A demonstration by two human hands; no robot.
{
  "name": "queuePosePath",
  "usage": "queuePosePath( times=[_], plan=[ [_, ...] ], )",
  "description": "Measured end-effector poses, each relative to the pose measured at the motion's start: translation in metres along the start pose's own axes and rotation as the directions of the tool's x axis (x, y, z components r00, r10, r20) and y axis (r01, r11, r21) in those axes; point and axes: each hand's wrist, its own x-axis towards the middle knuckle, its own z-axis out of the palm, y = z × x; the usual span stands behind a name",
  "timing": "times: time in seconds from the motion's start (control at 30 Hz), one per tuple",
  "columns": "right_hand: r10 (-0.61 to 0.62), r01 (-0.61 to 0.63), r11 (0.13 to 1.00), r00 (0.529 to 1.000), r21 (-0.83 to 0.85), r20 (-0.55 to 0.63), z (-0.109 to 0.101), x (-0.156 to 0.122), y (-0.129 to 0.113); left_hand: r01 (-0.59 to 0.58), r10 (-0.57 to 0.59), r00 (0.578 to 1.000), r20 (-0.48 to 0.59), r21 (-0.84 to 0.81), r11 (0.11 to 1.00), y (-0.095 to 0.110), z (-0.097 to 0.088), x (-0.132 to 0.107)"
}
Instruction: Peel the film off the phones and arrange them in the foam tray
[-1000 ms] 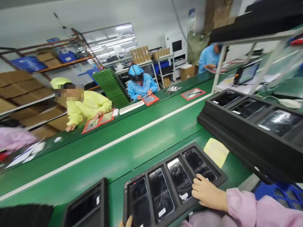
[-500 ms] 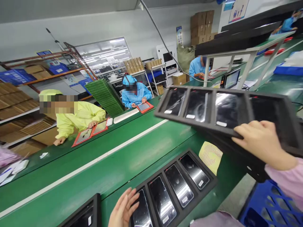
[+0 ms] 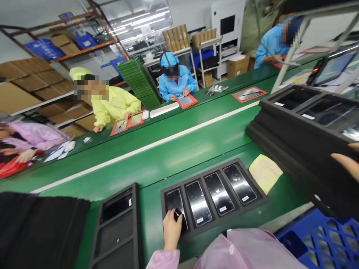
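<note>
A black foam tray lies on the green bench in front of me, with dark glossy phone screens in its slots. My left hand is closed over the leftmost screen. Between its thumb and fingertips shows a small dark rounded thing that I cannot make out. At the right edge my right hand is partly cut off, thumb apart from the fingers, beside the top tray of a foam stack. Left of the middle tray lies another foam tray, with one screen in its far slot.
More black foam is stacked at the left. A yellow paper lies beside the middle tray. A blue crate stands below the bench at right. Across the belt, several co-workers sit with red-framed sheets near them.
The tray held up by my right hand now rests on the right stack, and that hand has moved right. My left hand, spread before, has closed over the leftmost screen. The view has shifted.
</note>
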Motion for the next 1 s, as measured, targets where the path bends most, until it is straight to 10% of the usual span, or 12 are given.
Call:
queuePosePath(
  times=[0.13,0.33,0.63,0.8,1.0],
  plan=[
    [-0.254,0.176,0.962,0.858,0.209,0.447,0.063,-0.075,-0.097,-0.037,0.040,0.999,-0.030,0.102,0.994,0.003,0.017,-0.011],
    [-0.299,0.247,0.954,0.737,0.171,0.606,0.126,-0.130,-0.162,-0.032,0.034,0.999,-0.015,0.110,0.993,0.001,0.014,-0.005],
    [-0.327,0.266,0.945,0.758,0.190,0.564,0.109,-0.116,-0.158,-0.088,0.087,0.996,-0.014,-0.037,0.995,-0.024,-0.017,0.008],
    [-0.474,0.408,0.879,0.693,0.247,0.542,0.101,-0.141,-0.187,-0.188,0.194,0.980,-0.050,0.096,0.977,0.007,0.019,-0.007],
    [-0.447,0.410,0.883,0.583,0.230,0.679,0.122,-0.166,-0.232,-0.328,0.293,0.939,0.181,0.209,0.921,0.064,0.079,-0.020]
  ],
)
